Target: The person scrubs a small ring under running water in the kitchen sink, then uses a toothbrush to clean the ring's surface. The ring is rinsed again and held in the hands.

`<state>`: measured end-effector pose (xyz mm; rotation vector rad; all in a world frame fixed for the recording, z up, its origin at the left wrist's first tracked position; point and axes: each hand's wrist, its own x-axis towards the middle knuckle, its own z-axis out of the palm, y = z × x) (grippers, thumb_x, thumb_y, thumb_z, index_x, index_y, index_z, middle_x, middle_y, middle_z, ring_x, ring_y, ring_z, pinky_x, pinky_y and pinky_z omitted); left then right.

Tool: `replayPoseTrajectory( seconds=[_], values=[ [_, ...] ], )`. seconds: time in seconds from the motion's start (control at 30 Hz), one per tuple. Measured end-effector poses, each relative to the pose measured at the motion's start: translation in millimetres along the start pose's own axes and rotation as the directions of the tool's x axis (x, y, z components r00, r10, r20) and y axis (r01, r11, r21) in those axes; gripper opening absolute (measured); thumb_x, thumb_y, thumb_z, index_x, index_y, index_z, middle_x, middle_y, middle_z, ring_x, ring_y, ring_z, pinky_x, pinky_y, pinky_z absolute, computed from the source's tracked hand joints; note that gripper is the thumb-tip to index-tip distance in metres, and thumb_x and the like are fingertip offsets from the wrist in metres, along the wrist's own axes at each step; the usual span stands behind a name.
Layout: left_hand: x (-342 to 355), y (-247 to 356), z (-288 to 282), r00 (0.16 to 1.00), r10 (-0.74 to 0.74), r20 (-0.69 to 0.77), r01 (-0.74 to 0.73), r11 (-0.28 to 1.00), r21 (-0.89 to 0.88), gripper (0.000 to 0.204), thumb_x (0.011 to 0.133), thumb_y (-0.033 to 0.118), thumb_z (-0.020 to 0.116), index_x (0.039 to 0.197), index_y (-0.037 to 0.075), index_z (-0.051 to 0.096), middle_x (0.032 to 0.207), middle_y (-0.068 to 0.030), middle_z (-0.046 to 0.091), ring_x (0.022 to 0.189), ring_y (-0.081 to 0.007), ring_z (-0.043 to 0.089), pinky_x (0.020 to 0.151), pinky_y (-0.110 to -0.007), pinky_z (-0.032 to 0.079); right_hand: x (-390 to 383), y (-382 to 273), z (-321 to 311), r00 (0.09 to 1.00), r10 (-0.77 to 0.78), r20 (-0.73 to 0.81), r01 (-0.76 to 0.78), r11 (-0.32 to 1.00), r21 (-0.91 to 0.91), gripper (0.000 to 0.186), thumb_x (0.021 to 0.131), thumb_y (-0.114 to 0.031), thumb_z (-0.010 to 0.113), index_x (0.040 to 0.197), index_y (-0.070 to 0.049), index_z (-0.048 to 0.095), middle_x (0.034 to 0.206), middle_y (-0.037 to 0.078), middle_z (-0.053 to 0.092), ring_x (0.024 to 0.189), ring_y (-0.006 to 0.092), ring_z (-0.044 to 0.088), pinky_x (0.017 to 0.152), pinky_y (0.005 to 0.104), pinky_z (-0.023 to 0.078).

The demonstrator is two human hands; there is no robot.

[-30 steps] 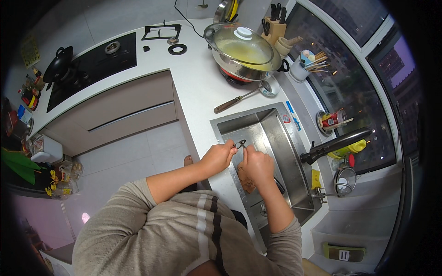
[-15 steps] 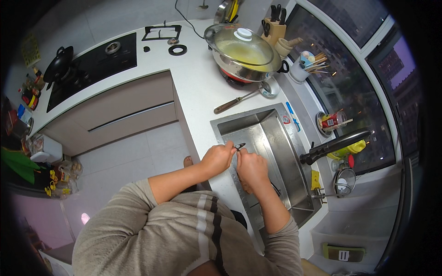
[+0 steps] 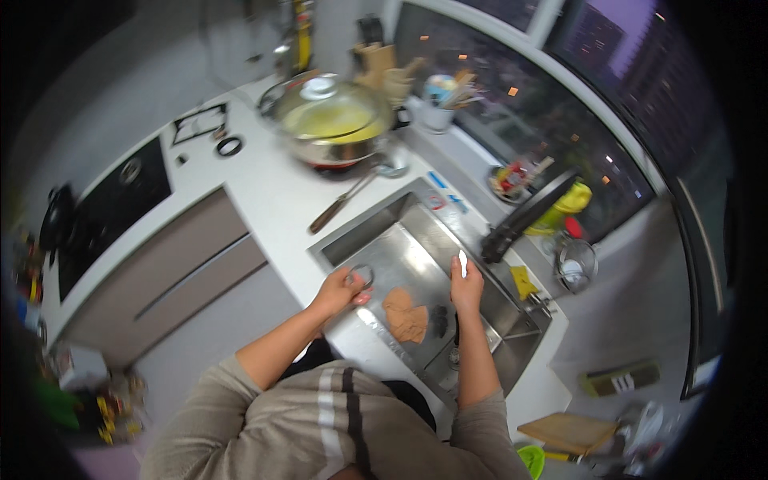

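My left hand [image 3: 338, 293] is over the near left rim of the steel sink [image 3: 339, 254], its fingers closed on a thin dark ring [image 3: 365, 277]. Above the sink's right half is my right hand [image 3: 466, 288], closed, with a small bright white pointed piece [image 3: 462, 262] rising from the fingers. Blur hides what kind of thing that is. Between the hands, a crumpled tan cloth [image 3: 405, 317] lies on the sink bottom. A dark grey item [image 3: 438, 322] sits beside it, too blurred to name.
The black faucet [image 3: 524, 220] reaches over the sink's far right side. A lidded pot [image 3: 330, 128] stands on the counter beyond, with a ladle [image 3: 344, 203] nearer the sink. At the lower right is a wooden board [image 3: 570, 432].
My hands, together over the sink's near edge before, have moved apart, the right one going rightward. The tan cloth now shows fully. The whole view has swung to the right.
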<state>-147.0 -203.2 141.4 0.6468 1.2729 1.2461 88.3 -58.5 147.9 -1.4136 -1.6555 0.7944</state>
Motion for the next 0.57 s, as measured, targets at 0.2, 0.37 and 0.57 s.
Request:
replayPoseTrajectory(
  seconds=[0.2, 0.37, 0.57],
  values=[
    [44.2, -17.1, 31.8, 0.972, -0.212, 0.098, 0.214, 0.977, -0.007, 0.021, 0.09, -0.004, 0.041, 0.109, 0.003, 0.046, 0.087, -0.0194, 0.063, 0.068, -0.0216, 0.065, 0.059, -0.028, 0.057, 48.0, 6.9, -34.8, 0.87, -0.253, -0.423, 0.155, 0.955, -0.252, 0.029, 0.092, -0.022, 0.045, 0.106, 0.003, 0.05, 0.108, 0.023, 0.051, 0.098, 0.043, 0.05, 0.082, 0.0461, 0.04],
    [78.2, -17.5, 83.8, 0.916, -0.301, 0.264, 0.32, 0.947, -0.03, 0.027, 0.093, 0.001, 0.033, 0.118, 0.005, 0.043, 0.09, -0.0161, 0.058, 0.072, -0.0248, 0.064, 0.064, -0.031, 0.058, 91.7, 39.9, -31.0, 0.932, -0.181, -0.314, 0.118, 0.97, -0.211, 0.03, 0.091, -0.022, 0.048, 0.106, 0.003, 0.053, 0.104, 0.026, 0.057, 0.096, 0.0432, 0.054, 0.081, 0.0462, 0.042],
    [117.5, -18.7, 126.3, 0.889, -0.317, 0.332, 0.368, 0.924, -0.106, 0.026, 0.093, 0.01, 0.039, 0.117, 0.001, 0.044, 0.104, -0.0126, 0.048, 0.09, -0.0312, 0.061, 0.078, -0.031, 0.056, 80.3, 37.6, -29.4, 0.962, -0.058, -0.267, 0.037, 0.996, -0.082, 0.03, 0.089, -0.024, 0.052, 0.107, -0.001, 0.055, 0.096, 0.027, 0.06, 0.09, 0.0437, 0.057, 0.078, 0.0471, 0.044]
  ],
)
